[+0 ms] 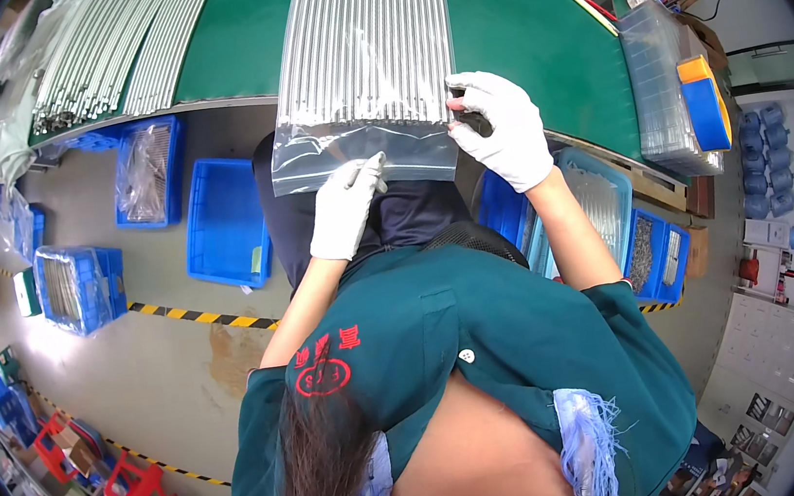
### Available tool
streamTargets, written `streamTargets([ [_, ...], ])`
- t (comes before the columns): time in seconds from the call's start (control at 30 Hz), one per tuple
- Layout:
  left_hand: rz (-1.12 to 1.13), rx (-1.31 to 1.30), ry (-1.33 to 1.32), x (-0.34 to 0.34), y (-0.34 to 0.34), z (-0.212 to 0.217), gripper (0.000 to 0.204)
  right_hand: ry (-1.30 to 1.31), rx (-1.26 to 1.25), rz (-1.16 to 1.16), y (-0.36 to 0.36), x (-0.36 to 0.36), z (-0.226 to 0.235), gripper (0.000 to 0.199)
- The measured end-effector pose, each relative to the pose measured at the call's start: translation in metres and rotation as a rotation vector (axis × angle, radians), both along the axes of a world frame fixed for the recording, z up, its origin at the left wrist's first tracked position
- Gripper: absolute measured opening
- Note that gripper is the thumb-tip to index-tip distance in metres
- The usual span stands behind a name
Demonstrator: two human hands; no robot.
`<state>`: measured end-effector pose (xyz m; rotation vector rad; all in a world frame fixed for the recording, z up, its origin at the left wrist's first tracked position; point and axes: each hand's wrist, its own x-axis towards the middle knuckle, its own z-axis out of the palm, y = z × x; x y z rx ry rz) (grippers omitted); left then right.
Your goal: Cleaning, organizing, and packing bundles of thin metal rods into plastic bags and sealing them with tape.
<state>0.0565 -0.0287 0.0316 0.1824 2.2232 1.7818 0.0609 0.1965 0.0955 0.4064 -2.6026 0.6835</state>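
Note:
A clear zip bag (310, 175) filled with a flat row of slim metal rods (364, 46) lies over the front edge of the green table. Its unfilled zip end hangs toward me above my lap. My left hand (344, 210), in a white glove, pinches that zip edge near its middle. At the bag's right side is my right hand (506, 128), gloved too, with bare fingertips showing. Its thumb and fingers are curved and apart, right beside the bag's edge at the rod ends; whether they press on it is hard to see.
More metal rods (125, 49) lie at the table's far left. Clear plastic boxes (657, 81) with tape rolls (704, 103) stand at the right edge. Blue bins (204, 226) sit on the floor at left, others (647, 249) under the table at right. A red pen-like tool (596, 2) lies far right.

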Motion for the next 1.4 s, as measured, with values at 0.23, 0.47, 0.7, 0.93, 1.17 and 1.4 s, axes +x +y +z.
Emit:
streamTargets([
  [0.23, 0.019, 0.096, -0.075, 0.005, -0.002, -0.001, 0.028, -0.069, -0.065, -0.060, -0.010, 0.001, 0.001, 0.018],
  [0.47, 0.026, 0.035, 0.033, 0.003, -0.007, 0.001, 0.025, -0.066, -0.077, -0.085, -0.015, -0.002, -0.002, 0.018],
  [0.7, 0.161, 0.006, 0.193, -0.004, -0.023, 0.000, 0.021, -0.012, -0.084, -0.072, -0.018, -0.006, -0.003, 0.018],
  [0.93, 0.192, -0.017, 0.171, -0.005, -0.027, 0.004, 0.021, 0.007, -0.051, -0.065, -0.020, -0.007, -0.005, 0.018],
  [1.17, 0.178, 0.021, 0.104, -0.006, -0.027, 0.005, 0.022, 0.025, -0.056, -0.048, -0.025, -0.011, -0.005, 0.018],
  [1.4, 0.132, 0.191, -0.006, -0.005, -0.019, 0.006, 0.023, 0.060, -0.017, 0.016, -0.028, -0.017, -0.001, 0.019],
])
